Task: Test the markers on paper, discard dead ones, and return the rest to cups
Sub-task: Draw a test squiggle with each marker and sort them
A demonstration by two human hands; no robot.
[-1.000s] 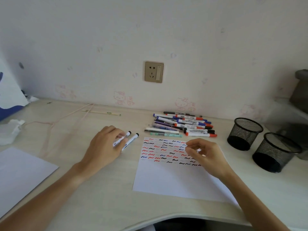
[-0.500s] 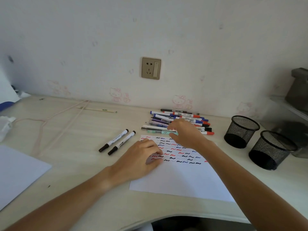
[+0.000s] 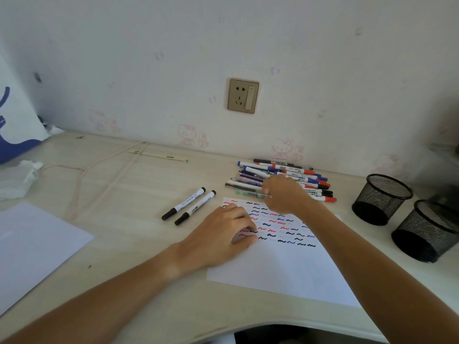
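My left hand (image 3: 223, 234), which has left the two black markers (image 3: 188, 206) aside, is now pressing the test paper (image 3: 285, 264) with loosely curled fingers. My right hand (image 3: 283, 192) is now reaching into the marker pile (image 3: 285, 175); I cannot tell its grip. Both mesh cups (image 3: 382, 197) are waiting.

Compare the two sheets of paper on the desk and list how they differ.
The sheet under the hands is covered across its far half with red, blue and black squiggles; the sheet at the left edge looks blank. The left hand rests on the marked sheet; nothing touches the blank one. The marked sheet lies whole in view; the blank one is cut off by the frame. Both are white and lie flat.
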